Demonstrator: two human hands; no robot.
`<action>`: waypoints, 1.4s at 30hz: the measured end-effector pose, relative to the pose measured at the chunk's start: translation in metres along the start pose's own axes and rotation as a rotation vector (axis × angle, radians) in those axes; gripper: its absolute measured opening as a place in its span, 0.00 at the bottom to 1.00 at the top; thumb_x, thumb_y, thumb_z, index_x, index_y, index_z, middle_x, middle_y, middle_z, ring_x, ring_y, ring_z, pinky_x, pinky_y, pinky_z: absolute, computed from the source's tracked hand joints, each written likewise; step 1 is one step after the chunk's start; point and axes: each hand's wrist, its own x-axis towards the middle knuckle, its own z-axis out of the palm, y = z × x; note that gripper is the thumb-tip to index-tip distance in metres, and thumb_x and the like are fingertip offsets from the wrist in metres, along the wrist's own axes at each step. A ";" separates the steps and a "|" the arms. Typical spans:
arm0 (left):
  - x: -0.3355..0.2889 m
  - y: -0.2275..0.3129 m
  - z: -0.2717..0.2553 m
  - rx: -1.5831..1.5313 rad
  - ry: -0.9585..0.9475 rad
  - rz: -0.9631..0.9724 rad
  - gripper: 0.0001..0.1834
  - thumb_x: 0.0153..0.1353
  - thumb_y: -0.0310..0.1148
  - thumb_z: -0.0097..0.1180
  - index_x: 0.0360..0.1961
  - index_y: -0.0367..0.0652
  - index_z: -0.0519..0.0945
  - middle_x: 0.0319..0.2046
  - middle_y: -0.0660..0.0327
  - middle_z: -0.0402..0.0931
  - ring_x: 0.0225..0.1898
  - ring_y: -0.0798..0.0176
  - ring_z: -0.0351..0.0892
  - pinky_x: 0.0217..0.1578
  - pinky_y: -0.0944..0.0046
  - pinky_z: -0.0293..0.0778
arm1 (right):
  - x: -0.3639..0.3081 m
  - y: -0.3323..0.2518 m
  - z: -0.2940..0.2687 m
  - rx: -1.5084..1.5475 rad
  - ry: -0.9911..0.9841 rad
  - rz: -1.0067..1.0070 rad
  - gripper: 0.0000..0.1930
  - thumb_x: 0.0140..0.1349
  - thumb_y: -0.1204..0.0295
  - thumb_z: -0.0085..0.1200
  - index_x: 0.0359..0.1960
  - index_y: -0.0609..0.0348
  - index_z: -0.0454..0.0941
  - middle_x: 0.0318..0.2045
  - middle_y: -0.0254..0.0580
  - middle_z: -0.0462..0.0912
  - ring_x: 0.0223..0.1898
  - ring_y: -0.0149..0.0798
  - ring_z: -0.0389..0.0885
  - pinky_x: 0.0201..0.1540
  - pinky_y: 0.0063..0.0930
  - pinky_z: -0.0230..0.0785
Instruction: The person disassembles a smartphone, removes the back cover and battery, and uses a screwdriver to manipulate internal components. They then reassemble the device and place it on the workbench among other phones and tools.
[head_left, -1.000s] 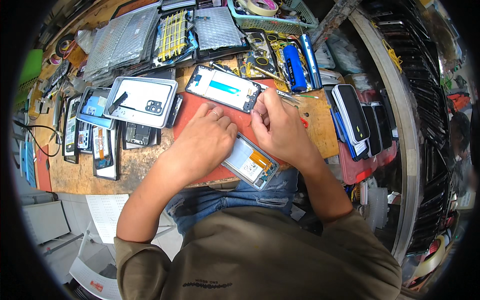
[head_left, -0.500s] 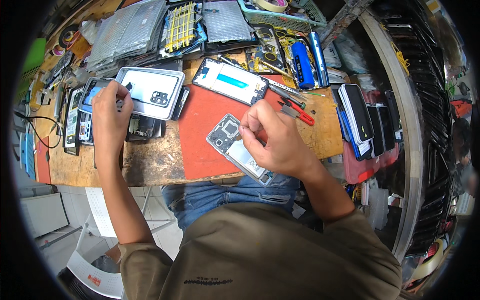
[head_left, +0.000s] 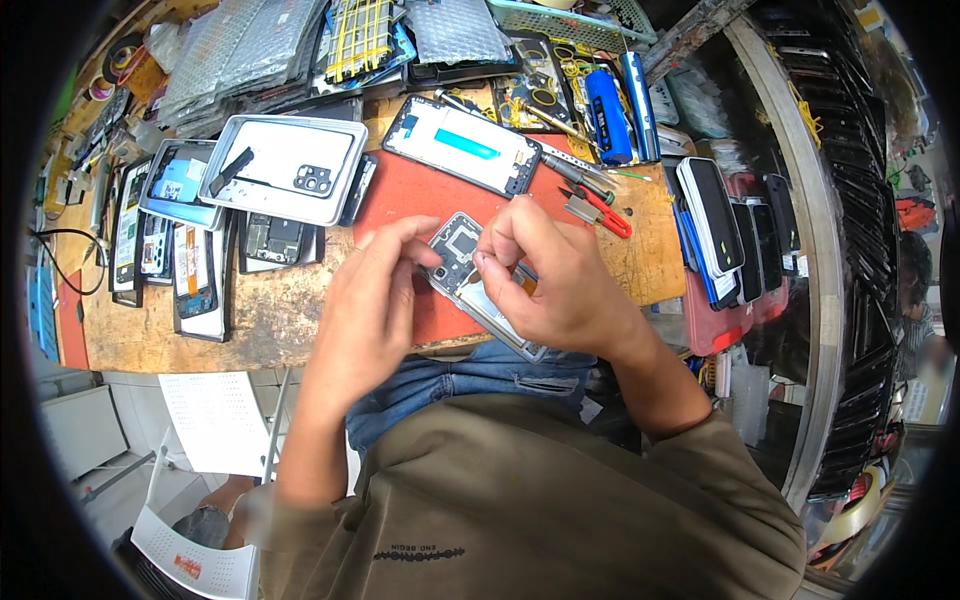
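An opened phone [head_left: 458,247] with its back off, showing a grey inner cover and a silvery lower part, lies tilted on the red mat [head_left: 385,205] at the bench's front edge. Over its right side my right hand [head_left: 550,275] is closed in a pinch. What it pinches is mostly hidden; a small pointed bit shows below the fingertips. My left hand [head_left: 368,305] is at the phone's upper left corner, fingers loosely bent and apart, with nothing visible in it. Beyond both hands lies a bare phone frame [head_left: 465,145] with a blue strip.
A white tray [head_left: 345,205] with a phone back cover and a black strip lies left, over other phone parts [head_left: 200,275]. Red-handled cutters [head_left: 600,212], screwdrivers and a blue cylinder [head_left: 607,115] are at right. Bubble-wrapped stacks [head_left: 240,60] fill the back; phones [head_left: 712,215] stand beyond the right edge.
My left hand has left the tray at the left and come right, beside the opened phone. A black strip now shows in the tray. My right hand keeps its pinch over the phone.
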 end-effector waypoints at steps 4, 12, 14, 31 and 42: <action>-0.010 0.001 0.014 -0.187 -0.040 -0.141 0.37 0.64 0.09 0.43 0.75 0.40 0.70 0.45 0.52 0.86 0.43 0.52 0.84 0.51 0.53 0.79 | -0.001 0.001 0.004 -0.014 -0.014 -0.023 0.12 0.65 0.85 0.65 0.38 0.63 0.71 0.31 0.43 0.83 0.33 0.40 0.88 0.37 0.33 0.78; -0.015 -0.006 0.019 -0.177 -0.028 -0.104 0.35 0.65 0.10 0.46 0.74 0.39 0.71 0.46 0.52 0.86 0.43 0.51 0.83 0.51 0.53 0.79 | 0.007 0.004 0.013 0.006 -0.025 -0.118 0.11 0.64 0.85 0.64 0.39 0.62 0.73 0.31 0.43 0.81 0.30 0.46 0.85 0.34 0.36 0.77; -0.015 -0.007 0.020 -0.180 -0.022 -0.092 0.34 0.66 0.11 0.47 0.73 0.38 0.72 0.46 0.52 0.86 0.44 0.50 0.83 0.51 0.52 0.79 | 0.008 -0.001 0.011 -0.040 -0.040 -0.134 0.11 0.64 0.83 0.65 0.40 0.62 0.73 0.31 0.43 0.81 0.30 0.49 0.85 0.33 0.38 0.76; -0.016 -0.008 0.013 -0.078 -0.021 -0.002 0.23 0.70 0.16 0.50 0.66 0.34 0.76 0.46 0.43 0.81 0.49 0.37 0.83 0.54 0.46 0.77 | 0.014 -0.020 0.015 -0.458 -0.137 -0.337 0.11 0.60 0.71 0.63 0.39 0.55 0.72 0.29 0.39 0.82 0.34 0.45 0.86 0.37 0.42 0.76; -0.017 -0.007 0.012 -0.109 -0.047 -0.052 0.23 0.69 0.15 0.49 0.64 0.36 0.77 0.47 0.48 0.86 0.51 0.40 0.84 0.54 0.47 0.78 | 0.025 -0.011 0.004 -0.295 -0.179 -0.234 0.14 0.63 0.75 0.66 0.41 0.59 0.70 0.28 0.49 0.81 0.34 0.58 0.85 0.34 0.51 0.74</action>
